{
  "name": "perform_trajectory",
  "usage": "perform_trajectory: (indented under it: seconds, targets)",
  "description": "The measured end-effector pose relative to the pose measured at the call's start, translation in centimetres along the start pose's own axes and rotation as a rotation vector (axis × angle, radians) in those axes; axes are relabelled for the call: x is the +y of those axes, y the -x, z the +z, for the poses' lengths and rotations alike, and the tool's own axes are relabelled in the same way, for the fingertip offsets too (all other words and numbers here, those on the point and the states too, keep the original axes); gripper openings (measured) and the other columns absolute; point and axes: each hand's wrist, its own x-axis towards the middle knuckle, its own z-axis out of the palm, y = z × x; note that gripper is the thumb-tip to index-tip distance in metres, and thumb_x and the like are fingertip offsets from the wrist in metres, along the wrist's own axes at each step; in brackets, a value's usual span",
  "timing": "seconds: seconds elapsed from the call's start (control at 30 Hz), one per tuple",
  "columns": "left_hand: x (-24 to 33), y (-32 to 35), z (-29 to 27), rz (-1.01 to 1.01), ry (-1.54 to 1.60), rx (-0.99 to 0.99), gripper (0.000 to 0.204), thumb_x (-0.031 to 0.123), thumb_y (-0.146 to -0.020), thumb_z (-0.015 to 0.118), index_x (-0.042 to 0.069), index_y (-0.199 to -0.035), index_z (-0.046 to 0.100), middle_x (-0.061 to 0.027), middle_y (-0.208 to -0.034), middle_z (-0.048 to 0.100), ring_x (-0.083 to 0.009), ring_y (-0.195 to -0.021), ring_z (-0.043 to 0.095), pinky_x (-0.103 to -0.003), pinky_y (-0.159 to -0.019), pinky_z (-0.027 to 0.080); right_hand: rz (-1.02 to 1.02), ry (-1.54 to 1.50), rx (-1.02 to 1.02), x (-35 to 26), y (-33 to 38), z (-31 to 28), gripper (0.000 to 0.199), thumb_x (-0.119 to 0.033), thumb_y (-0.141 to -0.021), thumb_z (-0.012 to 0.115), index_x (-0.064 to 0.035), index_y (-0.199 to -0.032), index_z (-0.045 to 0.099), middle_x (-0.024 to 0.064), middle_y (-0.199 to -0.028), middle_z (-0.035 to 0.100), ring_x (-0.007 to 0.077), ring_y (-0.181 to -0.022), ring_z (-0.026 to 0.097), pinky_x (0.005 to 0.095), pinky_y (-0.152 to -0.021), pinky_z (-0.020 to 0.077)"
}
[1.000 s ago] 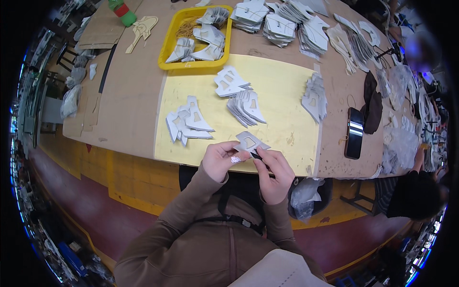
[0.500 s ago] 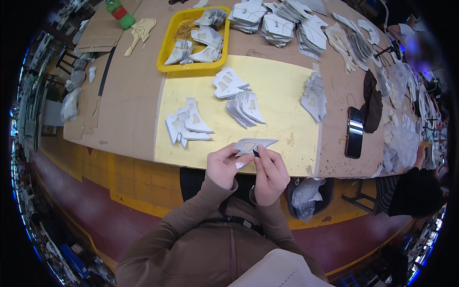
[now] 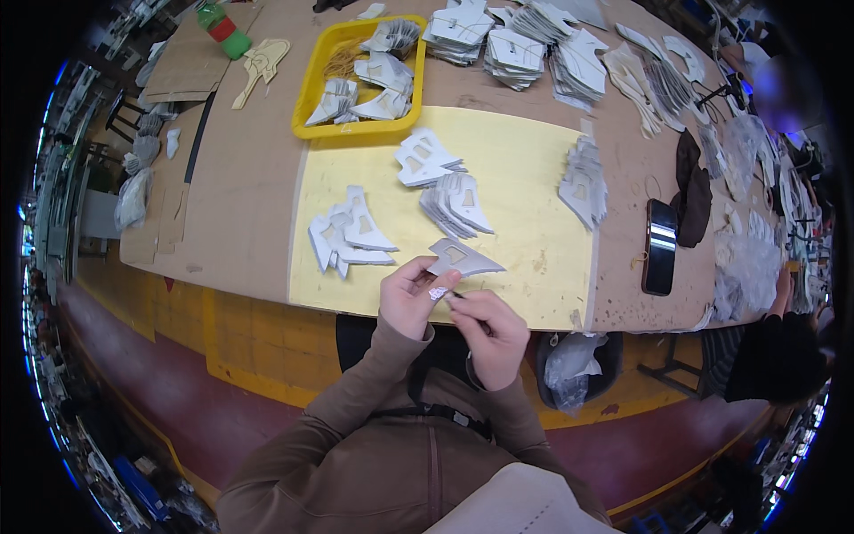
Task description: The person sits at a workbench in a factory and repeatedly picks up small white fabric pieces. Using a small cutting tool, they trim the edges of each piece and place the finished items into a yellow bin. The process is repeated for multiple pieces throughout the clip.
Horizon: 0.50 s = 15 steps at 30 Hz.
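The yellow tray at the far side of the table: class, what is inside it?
The yellow tray holds small stacks of grey cut pieces and a bundle of tan strands. Whatever lies beneath those stacks is covered.

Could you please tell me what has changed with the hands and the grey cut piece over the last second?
The left hand keeps hold of the grey cut piece, which has turned from pointing up over the yellow mat to lying flatter, tip to the right. The right hand has dropped slightly below it. The piles on the mat and the yellow tray stayed put.
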Motion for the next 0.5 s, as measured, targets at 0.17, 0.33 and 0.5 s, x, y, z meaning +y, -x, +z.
perform_trajectory:
  seconds: [0.17, 0.33, 0.5]
  targets:
    - [-0.4, -0.4, -0.9, 0.084, -0.101, 0.101, 0.024, 0.002, -0.090, 0.069, -0.008, -0.110, 0.062, -0.0063, -0.095, 0.067, -0.0072, -0.086, 0.060, -0.021, -0.075, 0.049, 0.008, 0.172, -0.168, -0.4, -0.7, 0.6, 0.029, 0.006, -0.087, 0.062, -0.0016, -0.115, 0.069, 0.0103, -0.088, 0.063, 0.0169, -0.072, 0.059, 0.0269, -0.068, 0.0482]
    - [0.2, -0.5, -2.1, 0.022, -0.102, 0.136, 0.026, 0.002, -0.090, 0.068, -0.008, -0.113, 0.062, -0.0076, -0.098, 0.068, -0.0079, -0.088, 0.061, -0.022, -0.078, 0.049, 0.043, 0.261, -0.372, -1.1, -1.3, -1.0, 0.032, 0.004, -0.086, 0.063, -0.0016, -0.118, 0.068, 0.0102, -0.088, 0.063, 0.0157, -0.069, 0.057, 0.0258, -0.065, 0.0474]
    - [0.9, -0.3, -2.1, -0.024, -0.101, 0.014, 0.024, 0.004, -0.091, 0.066, -0.006, -0.113, 0.063, -0.0067, -0.096, 0.068, -0.0095, -0.085, 0.063, -0.023, -0.078, 0.051, -0.146, 0.358, -0.004, -0.3, -1.9, -1.0, 0.030, 0.005, -0.083, 0.066, 0.0032, -0.113, 0.067, 0.0122, -0.090, 0.065, 0.0151, -0.066, 0.057, 0.0254, -0.059, 0.0470]
